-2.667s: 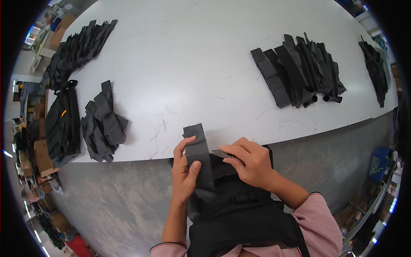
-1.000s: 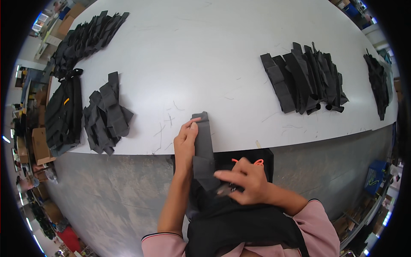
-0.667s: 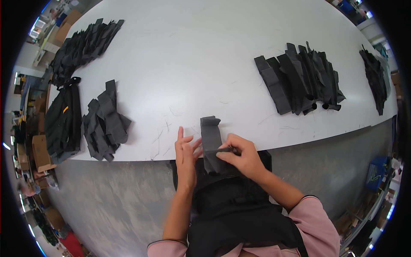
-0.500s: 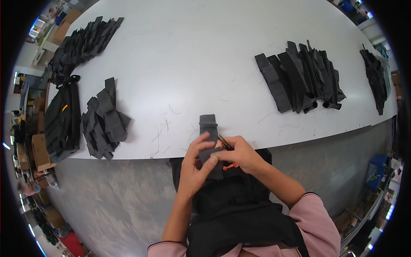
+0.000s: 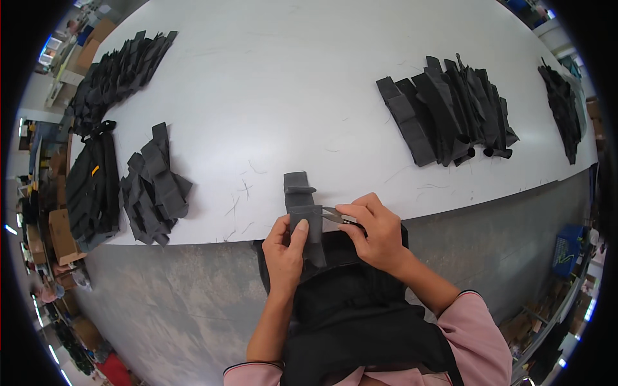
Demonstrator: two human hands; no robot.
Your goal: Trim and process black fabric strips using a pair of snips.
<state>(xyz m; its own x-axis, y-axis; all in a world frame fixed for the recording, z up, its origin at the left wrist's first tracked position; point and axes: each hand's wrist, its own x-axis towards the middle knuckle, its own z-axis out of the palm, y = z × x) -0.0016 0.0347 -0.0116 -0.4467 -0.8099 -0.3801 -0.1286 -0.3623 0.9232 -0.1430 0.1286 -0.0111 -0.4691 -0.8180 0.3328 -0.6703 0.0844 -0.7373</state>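
A dark grey fabric strip [image 5: 299, 201] with folded, stitched sections lies over the table's near edge, its lower end hanging toward my lap. My left hand [image 5: 286, 248] pinches it, thumb on top and fingers beneath. Small thread snips [image 5: 344, 219] are in my right hand [image 5: 380, 235], held between thumb and fingers. Their blade tips reach the strip's right edge, close to a fold. Whether a thread lies between the blades is too small to tell.
The white table [image 5: 257, 96] carries a pile of similar dark strips [image 5: 444, 116] at right and a smaller pile [image 5: 156, 183] at left. Black bags [image 5: 93, 183] and more strips [image 5: 119, 80] lie farther left. Another dark bundle [image 5: 561, 109] sits at far right. Loose threads [image 5: 244, 188] are scattered about.
My left hand has shifted its grip down the strip, and the strip now lies flatter with its folds visible. My right hand has moved right, bringing the snips' blades to the strip's edge.
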